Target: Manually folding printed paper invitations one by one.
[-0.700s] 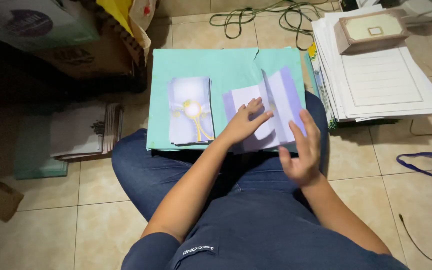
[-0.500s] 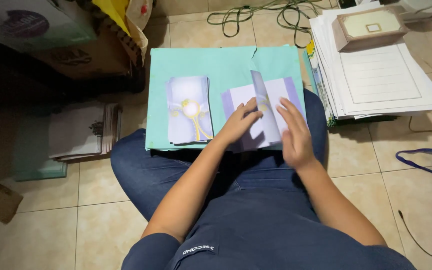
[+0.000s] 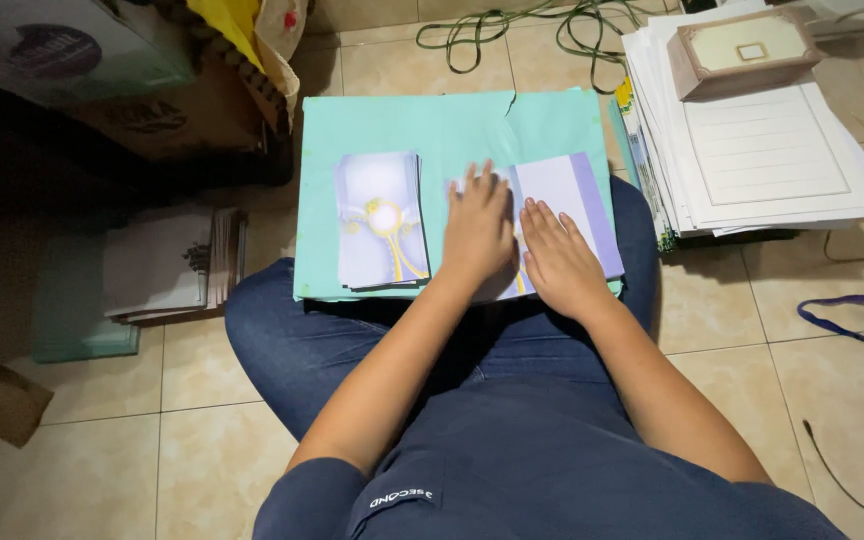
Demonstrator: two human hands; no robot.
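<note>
While I sit cross-legged on a tiled floor point(image 3: 82, 470), a teal board point(image 3: 432, 125) rests across my lap; both my hands lie flat on a pale lilac card point(image 3: 577, 195) near its right end; my left hand point(image 3: 477, 232) presses the card's left half with fingers spread and straight; my right hand point(image 3: 557, 258) lies just beside it, palm down, on the middle of the card; neither hand grips anything, both are simply open and pressing.

The card lies directly under my palms and reaches away from me; its long side runs away from my body, with a darker lilac strip along its right edge; the right hand is nearer that strip, the left nearer the card's hidden left edge.

Just left of my left hand, apart from it, sits a neat stack of cards point(image 3: 380, 222), lilac with a gold ring design, also lying lengthwise away from me.

The board is smooth, with a small tear at its far edge; to my right a pile of white lined sheets point(image 3: 772, 150) sits on the floor with a small tan box point(image 3: 742, 50) on top; a green cable point(image 3: 512, 25) coils beyond; cardboard boxes point(image 3: 142, 100) stand in shadow at far left, and another bundle of printed sheets point(image 3: 167, 265) lies beside my left knee.
</note>
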